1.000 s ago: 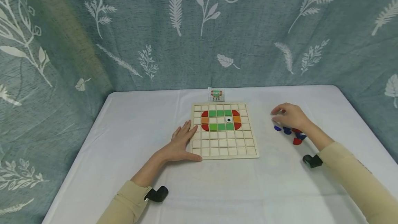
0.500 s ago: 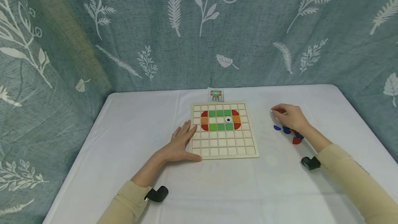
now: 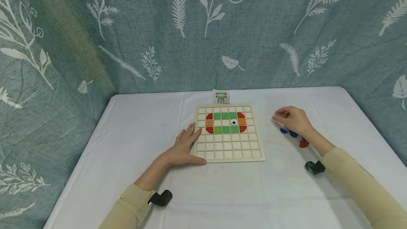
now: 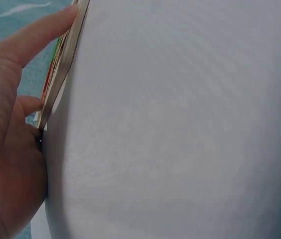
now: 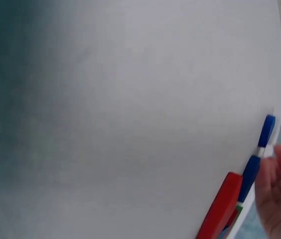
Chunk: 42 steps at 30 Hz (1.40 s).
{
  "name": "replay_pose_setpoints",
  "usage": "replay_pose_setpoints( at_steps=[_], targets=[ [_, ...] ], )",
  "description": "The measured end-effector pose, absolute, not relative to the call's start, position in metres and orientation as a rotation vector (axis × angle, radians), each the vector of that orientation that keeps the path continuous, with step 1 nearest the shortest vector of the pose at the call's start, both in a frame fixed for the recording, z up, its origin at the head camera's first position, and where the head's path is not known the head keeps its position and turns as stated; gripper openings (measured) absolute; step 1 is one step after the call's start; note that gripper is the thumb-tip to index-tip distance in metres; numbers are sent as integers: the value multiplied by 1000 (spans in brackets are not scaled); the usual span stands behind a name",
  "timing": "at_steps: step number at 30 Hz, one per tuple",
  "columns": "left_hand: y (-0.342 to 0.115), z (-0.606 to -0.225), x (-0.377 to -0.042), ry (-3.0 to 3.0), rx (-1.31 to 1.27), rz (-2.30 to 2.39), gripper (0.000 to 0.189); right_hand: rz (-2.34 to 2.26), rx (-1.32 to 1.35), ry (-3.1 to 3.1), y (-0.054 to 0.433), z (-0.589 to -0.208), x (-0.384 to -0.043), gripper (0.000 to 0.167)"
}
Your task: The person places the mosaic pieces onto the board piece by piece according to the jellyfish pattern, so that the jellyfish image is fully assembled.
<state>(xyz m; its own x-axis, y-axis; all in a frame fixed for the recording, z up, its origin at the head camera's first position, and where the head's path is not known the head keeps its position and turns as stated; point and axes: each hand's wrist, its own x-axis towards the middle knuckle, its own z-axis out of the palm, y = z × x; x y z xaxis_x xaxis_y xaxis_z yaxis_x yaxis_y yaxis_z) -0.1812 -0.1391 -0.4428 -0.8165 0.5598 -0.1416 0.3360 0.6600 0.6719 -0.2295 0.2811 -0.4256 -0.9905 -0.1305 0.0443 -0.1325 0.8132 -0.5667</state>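
A wooden grid board (image 3: pixel 228 147) lies on the table, with red, orange and green tiles and one white eye tile (image 3: pixel 233 122) set in its upper cells. My left hand (image 3: pixel 183 150) rests along the board's left side, fingers spread, thumb at the lower left corner. To the right of the board, my right hand (image 3: pixel 294 120) pinches a small white piece (image 3: pixel 273 118) between thumb and fingertips; its face is hard to make out. Below that hand lie blue half-round pieces (image 3: pixel 283 130) and a red piece (image 3: pixel 304 144). The hand partly hides the pile.
A small picture card (image 3: pixel 220 97) stands or lies behind the board, showing a figure in similar colours. The white tablecloth (image 3: pixel 222 193) covers the table up to a teal leaf-print curtain (image 3: pixel 190 63) at the back and left.
My right hand has moved slightly left, toward the board, with the small white piece between its fingertips. The left hand and the board have stayed in place.
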Motion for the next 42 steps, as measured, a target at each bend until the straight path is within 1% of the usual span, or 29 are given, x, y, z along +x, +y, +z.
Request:
replay_pose_setpoints(
  at_steps=[2, 5, 8, 11, 15, 18, 21, 24, 27, 32, 39, 42],
  targets=[
    [-140, -443, -181, 2542, 711, 933, 116, 913, 232, -3006, 278, -426, -230, 34],
    [-141, -442, -180, 2541, 713, 937, 116, 909, 305, -3026, 273, -425, -231, 29],
    [-141, -442, -181, 2540, 719, 939, 115, 936, 362, -3036, 270, -425, -231, 31],
    [-141, -442, -181, 2539, 725, 934, 115, 968, 359, -3045, 270, -424, -231, 36],
    [-141, -442, -181, 2538, 724, 928, 115, 1002, 321, -3046, 267, -425, -232, 34],
    [-141, -441, -181, 2541, 716, 927, 115, 1043, 312, -3020, 255, -424, -235, 32],
    [-141, -441, -181, 2542, 711, 925, 115, 1112, 344, -2991, 230, -422, -239, 29],
    [-141, -440, -180, 2538, 722, 926, 115, 1167, 471, -2978, 197, -420, -243, 21],
    [-140, -441, -181, 2531, 735, 928, 115, 1199, 664, -2966, 165, -420, -248, 14],
    [-139, -443, -181, 2533, 738, 919, 114, 1115, 930, -2935, 128, -422, -255, 10],
    [-140, -442, -181, 2527, 745, 925, 114, 1049, 1022, -2900, 114, -421, -257, 7],
    [-142, -441, -181, 2530, 739, 918, 114, 1066, 1049, -2884, 115, -422, -257, 11]
  ],
)
